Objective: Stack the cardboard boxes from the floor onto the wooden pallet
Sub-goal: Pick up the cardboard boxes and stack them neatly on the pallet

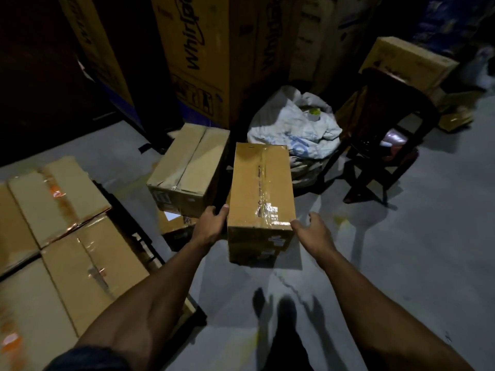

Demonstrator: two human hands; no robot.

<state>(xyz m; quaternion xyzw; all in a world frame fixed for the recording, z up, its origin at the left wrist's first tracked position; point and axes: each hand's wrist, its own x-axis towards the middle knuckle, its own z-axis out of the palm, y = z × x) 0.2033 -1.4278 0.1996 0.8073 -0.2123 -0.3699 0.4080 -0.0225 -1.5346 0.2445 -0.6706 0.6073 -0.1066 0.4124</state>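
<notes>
On my left the wooden pallet [146, 245] already carries a layer of stacked boxes [72, 236], only its dark edge showing beside them. My left hand [210, 226] presses flat against the near left corner of the taped box [261, 194], held out in front of me above the grey floor [401, 250], beside another box [187, 170] near the pile; my right hand [312, 228] touches the right corner with fingers spread, not wrapped. I judge this squeeze grip weak: glossy tape and unsupported far end could let it tip forward and slip.
</notes>
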